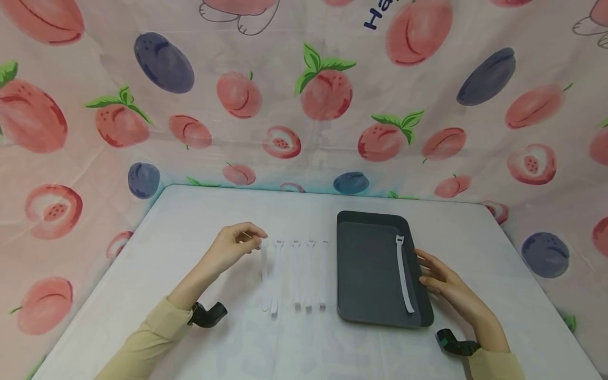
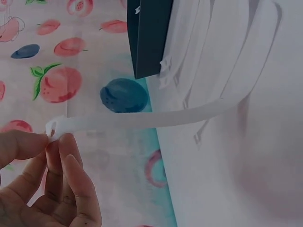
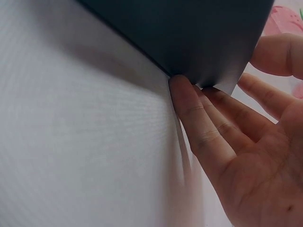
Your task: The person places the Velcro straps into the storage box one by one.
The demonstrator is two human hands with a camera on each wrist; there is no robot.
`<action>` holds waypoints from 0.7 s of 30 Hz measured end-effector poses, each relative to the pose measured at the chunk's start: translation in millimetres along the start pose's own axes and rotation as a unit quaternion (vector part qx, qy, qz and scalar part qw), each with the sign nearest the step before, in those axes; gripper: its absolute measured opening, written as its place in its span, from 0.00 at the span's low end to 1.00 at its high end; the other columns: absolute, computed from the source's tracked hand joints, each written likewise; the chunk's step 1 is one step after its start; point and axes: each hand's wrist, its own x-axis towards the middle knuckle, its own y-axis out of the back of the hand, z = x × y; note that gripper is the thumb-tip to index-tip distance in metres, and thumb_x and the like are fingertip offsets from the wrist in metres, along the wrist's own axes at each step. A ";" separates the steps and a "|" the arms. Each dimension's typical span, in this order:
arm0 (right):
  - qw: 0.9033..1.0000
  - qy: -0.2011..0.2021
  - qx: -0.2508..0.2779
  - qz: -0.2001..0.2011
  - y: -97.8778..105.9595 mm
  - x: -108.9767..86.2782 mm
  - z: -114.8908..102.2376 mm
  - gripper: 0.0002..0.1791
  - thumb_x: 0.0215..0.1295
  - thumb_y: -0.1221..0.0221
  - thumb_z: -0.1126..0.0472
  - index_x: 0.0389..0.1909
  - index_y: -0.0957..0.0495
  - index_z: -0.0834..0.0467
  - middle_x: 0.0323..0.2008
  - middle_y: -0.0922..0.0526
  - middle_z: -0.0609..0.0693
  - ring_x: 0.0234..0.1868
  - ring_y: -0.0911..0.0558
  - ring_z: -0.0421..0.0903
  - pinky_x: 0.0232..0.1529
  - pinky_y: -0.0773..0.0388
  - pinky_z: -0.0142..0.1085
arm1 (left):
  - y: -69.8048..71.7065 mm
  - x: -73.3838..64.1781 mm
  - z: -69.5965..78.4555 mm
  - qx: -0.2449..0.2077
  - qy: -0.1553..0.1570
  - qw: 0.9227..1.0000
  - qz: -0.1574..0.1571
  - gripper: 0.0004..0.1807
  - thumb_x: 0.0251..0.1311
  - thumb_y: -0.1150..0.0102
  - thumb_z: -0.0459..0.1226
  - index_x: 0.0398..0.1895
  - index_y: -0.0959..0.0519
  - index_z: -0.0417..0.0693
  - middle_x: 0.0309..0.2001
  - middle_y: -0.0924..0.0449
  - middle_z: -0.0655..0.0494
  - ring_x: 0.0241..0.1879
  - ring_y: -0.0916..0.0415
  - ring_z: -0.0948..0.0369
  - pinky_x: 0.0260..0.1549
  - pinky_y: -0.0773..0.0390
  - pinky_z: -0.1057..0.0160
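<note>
My left hand [image 1: 233, 247] pinches the slotted end of a white cable strap [image 2: 156, 119] between thumb and fingertips. That end is raised, and the strap curves down toward the table in the left wrist view. Beside it, several more white straps [image 1: 310, 274] lie roughly parallel on the table. A dark grey rectangular tray [image 1: 368, 269] stands to their right, with one white strap [image 1: 405, 274] lying lengthwise along its right side. My right hand [image 1: 448, 287] touches the tray's outer right wall with extended fingers [image 3: 203, 127].
A white-covered table [image 1: 237, 343] bears everything. Behind it hangs a fruit-printed cloth [image 1: 285, 174], which also rises at both sides. Black wrist cameras sit on the left wrist [image 1: 207, 315] and the right wrist [image 1: 456, 344].
</note>
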 end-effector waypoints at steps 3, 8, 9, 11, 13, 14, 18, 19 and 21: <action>1.000 -0.002 0.001 0.000 0.2 -0.5 0.8 0.38 0.71 0.48 0.52 0.76 0.54 0.49 0.74 0.52 0.67 0.71 0.44 0.71 0.62 0.38 0.66 | 0.8 -0.5 3.9 0.003 -0.007 1.000 -0.006 0.08 0.65 0.45 0.35 0.44 0.18 0.48 0.40 0.18 0.44 0.36 0.22 0.58 0.39 0.22 0.58; 1.000 -0.002 0.003 -0.002 0.5 -0.6 0.6 0.38 0.71 0.48 0.52 0.76 0.55 0.49 0.74 0.52 0.67 0.72 0.46 0.71 0.62 0.39 0.66 | 3.9 0.1 12.5 0.014 -0.014 1.000 -0.015 0.09 0.65 0.45 0.36 0.45 0.18 0.47 0.36 0.17 0.48 0.35 0.22 0.58 0.38 0.23 0.58; 1.000 -0.003 0.003 -0.002 0.5 -0.7 0.6 0.38 0.71 0.48 0.52 0.76 0.55 0.48 0.75 0.52 0.67 0.72 0.46 0.71 0.63 0.39 0.66 | 4.7 0.2 14.0 0.015 -0.016 1.000 -0.017 0.09 0.65 0.45 0.36 0.45 0.18 0.47 0.36 0.17 0.48 0.35 0.22 0.58 0.39 0.23 0.58; 1.000 -0.001 0.002 -0.004 0.7 -0.5 0.4 0.38 0.71 0.49 0.52 0.76 0.55 0.49 0.74 0.53 0.67 0.72 0.47 0.71 0.62 0.39 0.67 | 6.2 0.1 16.9 0.018 -0.018 0.999 -0.019 0.09 0.65 0.45 0.36 0.45 0.19 0.46 0.35 0.17 0.48 0.35 0.21 0.58 0.39 0.23 0.58; 1.000 0.001 0.001 -0.005 0.7 -0.3 0.6 0.38 0.71 0.49 0.53 0.76 0.56 0.49 0.74 0.53 0.68 0.72 0.47 0.71 0.62 0.39 0.67 | 7.7 -0.3 19.9 0.021 -0.019 0.999 -0.021 0.10 0.65 0.45 0.36 0.46 0.19 0.46 0.36 0.17 0.48 0.35 0.21 0.59 0.39 0.23 0.58; 1.000 -0.001 0.002 -0.005 0.5 -0.1 0.7 0.38 0.71 0.49 0.52 0.76 0.56 0.48 0.75 0.53 0.67 0.72 0.47 0.71 0.62 0.39 0.67 | 8.4 -0.6 21.4 0.022 -0.019 0.999 -0.021 0.09 0.65 0.45 0.36 0.45 0.19 0.46 0.37 0.17 0.48 0.35 0.21 0.59 0.39 0.23 0.58; 1.000 -0.002 0.004 -0.005 0.0 1.1 1.4 0.38 0.71 0.49 0.52 0.76 0.56 0.48 0.75 0.53 0.67 0.72 0.46 0.70 0.63 0.39 0.66 | 10.4 -1.9 27.0 0.025 -0.019 0.999 -0.023 0.09 0.66 0.45 0.36 0.45 0.19 0.47 0.38 0.17 0.46 0.35 0.22 0.58 0.39 0.24 0.59; 1.000 -0.001 0.003 -0.004 0.0 1.5 1.6 0.38 0.71 0.49 0.52 0.76 0.55 0.48 0.75 0.53 0.67 0.72 0.45 0.70 0.63 0.39 0.66 | 10.6 -2.0 28.4 0.024 -0.019 0.999 -0.024 0.09 0.66 0.45 0.37 0.45 0.19 0.48 0.38 0.17 0.46 0.35 0.21 0.58 0.39 0.24 0.59; 1.000 0.001 0.000 -0.004 0.6 1.8 1.4 0.38 0.71 0.49 0.52 0.76 0.56 0.49 0.75 0.53 0.67 0.71 0.45 0.71 0.63 0.39 0.66 | 10.7 -2.0 30.8 0.022 -0.021 0.999 -0.025 0.09 0.66 0.45 0.37 0.46 0.19 0.48 0.37 0.17 0.46 0.35 0.21 0.58 0.39 0.24 0.59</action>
